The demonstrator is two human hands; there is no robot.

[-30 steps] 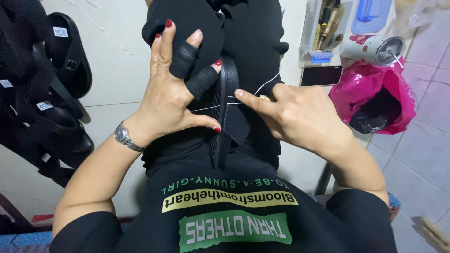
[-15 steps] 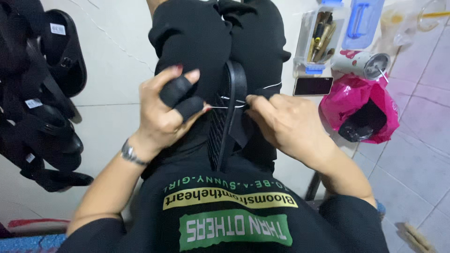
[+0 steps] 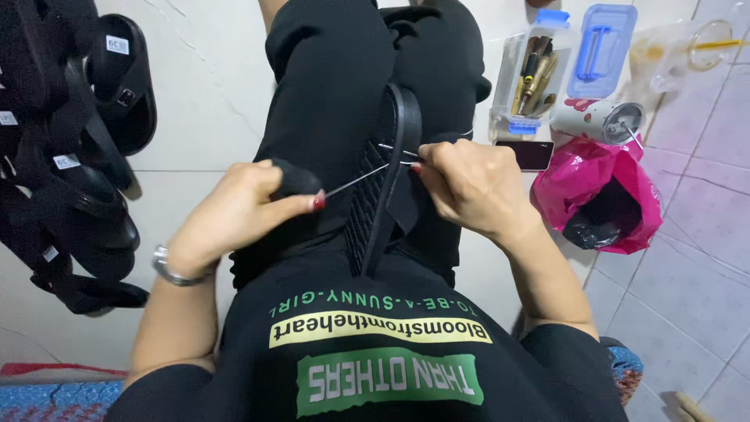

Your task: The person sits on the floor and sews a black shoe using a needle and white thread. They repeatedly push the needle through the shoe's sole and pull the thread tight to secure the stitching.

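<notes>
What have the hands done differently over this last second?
The left hand, spread open over the black sandal sole a second ago, has closed on a thin metal needle tool and drawn back leftward. The right hand went from pointing to pinching at the sole's edge. The sole stays upright between the knees.

Left of our left hand (image 3: 234, 215) bare floor (image 3: 203, 101) stays open before the sandal pile (image 3: 70, 156); right of our right hand (image 3: 476, 187), pink bag (image 3: 601, 203) and tool box (image 3: 531, 78) crowd.
</notes>
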